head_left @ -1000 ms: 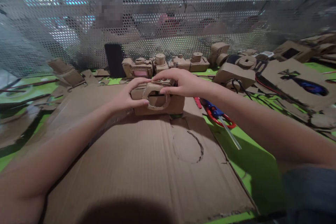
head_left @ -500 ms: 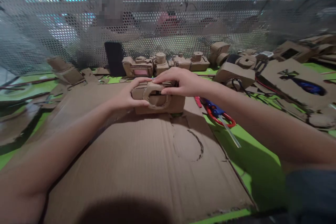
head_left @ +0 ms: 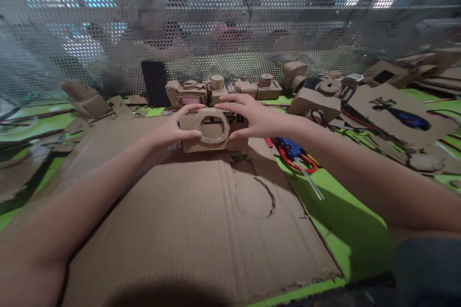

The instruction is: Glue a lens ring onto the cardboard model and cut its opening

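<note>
A boxy cardboard camera (head_left: pixel 189 145) stands on the large cardboard sheet (head_left: pixel 180 220). On its front sits a cardboard ring (head_left: pixel 226 127), and a rectangular opening shows through the ring's hole. My left hand (head_left: pixel 172 130) grips the camera's left side, thumb at the ring's left edge and fingers over the top. From the right, my right hand (head_left: pixel 252 116) spans the camera, its thumb by the ring's right edge and its fingers along the top. The far side of the camera is hidden. A dark curved cut marks the sheet closer to me.
Several cardboard cameras (head_left: pixel 269 88) line the back beside a dark upright phone-like slab (head_left: pixel 154 84). To the right lie a blue glue gun (head_left: pixel 287 146) with a clear stick and a red-handled tool (head_left: pixel 306 167). A perforated metal screen (head_left: pixel 223 5) closes off the back.
My right hand has shifted right and its fingers have lifted off the ring, which now shows whole. My left hand keeps its hold on the camera. The view has moved slightly.
</note>
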A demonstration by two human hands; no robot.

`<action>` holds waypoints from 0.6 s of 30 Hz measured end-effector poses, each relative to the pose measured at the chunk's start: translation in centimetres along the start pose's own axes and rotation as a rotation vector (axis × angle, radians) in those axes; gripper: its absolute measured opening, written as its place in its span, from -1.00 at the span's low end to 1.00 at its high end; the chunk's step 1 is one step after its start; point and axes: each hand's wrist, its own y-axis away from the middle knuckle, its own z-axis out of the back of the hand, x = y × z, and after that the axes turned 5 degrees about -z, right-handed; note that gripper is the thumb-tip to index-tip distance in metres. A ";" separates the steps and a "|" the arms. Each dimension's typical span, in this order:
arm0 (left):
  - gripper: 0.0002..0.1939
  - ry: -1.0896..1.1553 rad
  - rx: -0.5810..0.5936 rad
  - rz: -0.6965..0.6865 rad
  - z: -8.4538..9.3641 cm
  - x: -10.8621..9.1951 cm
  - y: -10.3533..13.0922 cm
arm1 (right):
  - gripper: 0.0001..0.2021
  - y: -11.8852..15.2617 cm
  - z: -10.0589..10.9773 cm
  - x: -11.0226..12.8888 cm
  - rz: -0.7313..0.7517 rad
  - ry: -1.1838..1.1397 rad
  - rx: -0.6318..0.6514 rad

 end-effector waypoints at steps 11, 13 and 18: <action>-0.08 0.017 0.003 0.037 -0.1 -0.3 -0.2 | -0.28 -0.2 -1.7 0.0 -0.017 -0.024 -0.103; -0.09 0.032 -0.003 0.049 -0.2 -0.3 -0.3 | -0.27 -0.5 -1.5 0.1 -0.050 -0.038 -0.085; -0.12 0.042 -0.031 0.033 -0.2 0.1 -0.4 | -0.41 -1.1 0.9 0.4 -0.150 -0.179 0.065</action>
